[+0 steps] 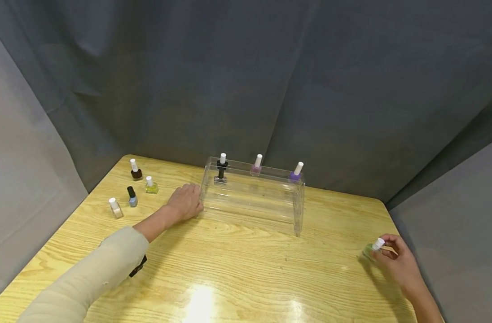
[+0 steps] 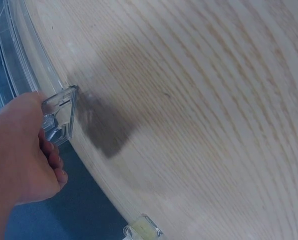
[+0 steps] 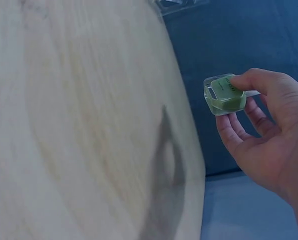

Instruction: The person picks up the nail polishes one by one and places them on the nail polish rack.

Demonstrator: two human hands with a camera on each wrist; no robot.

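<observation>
At the right of the table, my right hand (image 1: 399, 264) pinches a nail polish bottle (image 3: 224, 95) with green polish and a white cap between thumb and fingers. The bottle is raised above the tabletop, its shadow falling beside it. My left hand (image 1: 186, 202) grips the left end of a clear tiered display rack (image 1: 250, 204); in the left wrist view its fingers curl at the rack's end panel (image 2: 64, 115). Along the rack's top tier stand a black bottle (image 1: 222, 165), a pink bottle (image 1: 256, 169) and a purple bottle (image 1: 296, 176), all white-capped.
Left of the rack stand several more bottles: a dark one (image 1: 136, 173), a yellow-green one (image 1: 151, 187), a blue one with a black cap (image 1: 132, 199) and a pale one (image 1: 116, 210). Dark curtains (image 1: 230, 80) hang behind the wooden table (image 1: 246, 269).
</observation>
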